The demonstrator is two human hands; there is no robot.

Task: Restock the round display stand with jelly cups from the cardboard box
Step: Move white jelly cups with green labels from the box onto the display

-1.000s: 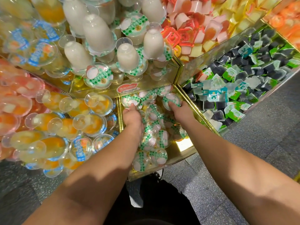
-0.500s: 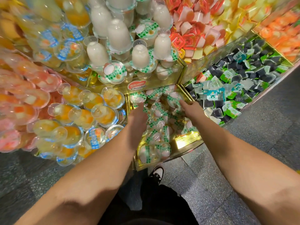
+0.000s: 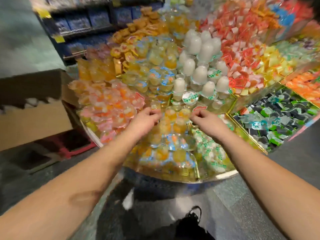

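Head view, blurred by camera motion. The round display stand fills the centre, its wedge compartments heaped with sealed sweets. The jelly cups of the orange-yellow sort lie in the wedge nearest the person, between a pink-orange heap to its left and a green-and-white heap to its right. The cardboard box stands on the floor to the left of the stand, well apart from both hands, flaps open.

The left hand reaches over the inner end of that wedge, fingers curled towards a small clear cup; the right hand hovers beside it with thumb and forefinger drawn close together. Because of the blur, it cannot be told whether either hand actually pinches a cup or merely touches the pile.

Handling, as judged: each cup is probably light, thin-walled plastic with a film lid, smooth and apt to slide on its neighbours. A sensible hold would be across the rim or the upper wall, where the shell is stiffest; squeezing the soft middle or pressing the lid risks denting or splitting it.
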